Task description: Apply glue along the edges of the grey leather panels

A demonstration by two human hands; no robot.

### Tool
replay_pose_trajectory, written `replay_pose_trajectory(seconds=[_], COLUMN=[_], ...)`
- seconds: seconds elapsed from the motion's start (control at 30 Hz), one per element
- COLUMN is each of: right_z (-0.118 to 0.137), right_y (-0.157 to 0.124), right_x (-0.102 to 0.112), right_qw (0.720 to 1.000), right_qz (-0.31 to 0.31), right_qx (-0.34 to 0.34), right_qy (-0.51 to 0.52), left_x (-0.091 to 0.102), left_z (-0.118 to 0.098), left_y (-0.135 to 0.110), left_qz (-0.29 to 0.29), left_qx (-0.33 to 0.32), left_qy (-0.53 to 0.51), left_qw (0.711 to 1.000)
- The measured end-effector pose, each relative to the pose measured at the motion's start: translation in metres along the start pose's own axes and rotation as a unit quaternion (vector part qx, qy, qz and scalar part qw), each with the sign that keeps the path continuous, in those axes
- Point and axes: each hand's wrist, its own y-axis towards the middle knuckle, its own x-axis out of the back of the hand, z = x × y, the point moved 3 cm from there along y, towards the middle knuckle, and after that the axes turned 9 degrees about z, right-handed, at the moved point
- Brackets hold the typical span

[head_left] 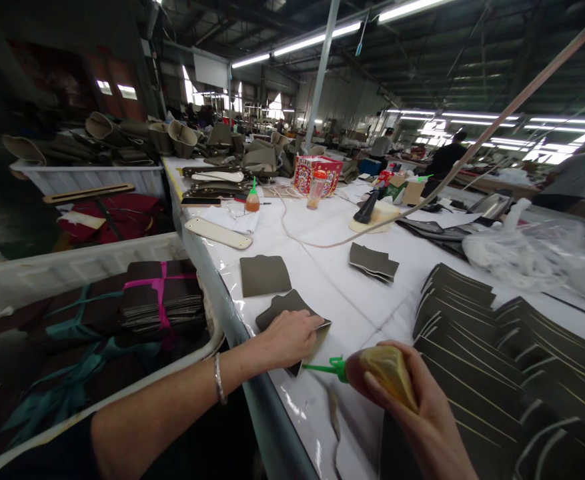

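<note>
My left hand (289,338) lies fingers-down on a small stack of dark olive cut leather pieces (285,305) at the near edge of the white table (342,293); it seems to pinch the top piece's edge. My right hand (412,407) is wrapped round a yellowish squeeze bottle of glue (385,369) whose green nozzle (322,367) points left toward that stack. A single olive piece (265,275) lies just beyond the stack.
Rows of fanned olive pieces (477,320) fill the table's right side. A smaller pile (373,261), a hose, bottles, a red box (317,175) and a plastic bag (517,257) lie farther back. A white bin (97,300) with bundled pieces stands at left. Other people work far off.
</note>
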Motion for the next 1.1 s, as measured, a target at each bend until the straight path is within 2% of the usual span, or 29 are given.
replay_pose_trajectory(seconds=[0.07, 0.23, 0.4, 0.47, 0.63, 0.73, 0.83, 0.97, 1.03, 1.1], right_z=[-0.002, 0.0, 0.003, 0.003, 0.005, 0.007, 0.007, 0.005, 0.004, 0.003], right_y=[-0.001, -0.005, -0.006, -0.001, 0.014, 0.015, 0.008, -0.002, -0.001, 0.004], right_x=[-0.002, -0.002, -0.005, 0.0, 0.015, 0.016, 0.008, -0.005, -0.004, 0.001], right_qw=[1.0, 1.0, 0.999, 1.0, 0.994, 0.991, 0.996, 1.0, 0.999, 1.0], right_qz=[0.023, -0.005, 0.037, 0.018, -0.075, -0.101, -0.064, -0.003, 0.001, -0.021], right_qx=[-0.009, 0.001, 0.002, 0.011, 0.036, 0.042, 0.03, -0.024, -0.028, -0.007], right_qy=[0.014, 0.007, -0.003, -0.013, -0.065, -0.083, -0.056, 0.014, 0.018, 0.0], left_x=[0.0, -0.001, -0.003, -0.004, -0.003, -0.002, -0.003, -0.004, -0.004, -0.004], left_z=[0.0, 0.001, 0.0, 0.0, 0.001, 0.002, 0.003, 0.002, 0.002, 0.002], left_y=[0.0, 0.001, 0.002, 0.002, 0.003, 0.005, 0.006, 0.006, 0.006, 0.007], left_qz=[-0.003, -0.004, -0.005, -0.009, -0.002, 0.003, 0.008, 0.009, 0.009, 0.007], left_qx=[-0.003, -0.003, -0.006, -0.009, -0.012, -0.006, 0.001, 0.0, -0.002, -0.005], left_qy=[0.0, 0.005, 0.008, 0.007, 0.006, -0.003, -0.01, -0.007, -0.007, -0.009], left_qw=[1.0, 1.0, 1.0, 1.0, 1.0, 1.0, 1.0, 1.0, 1.0, 1.0])
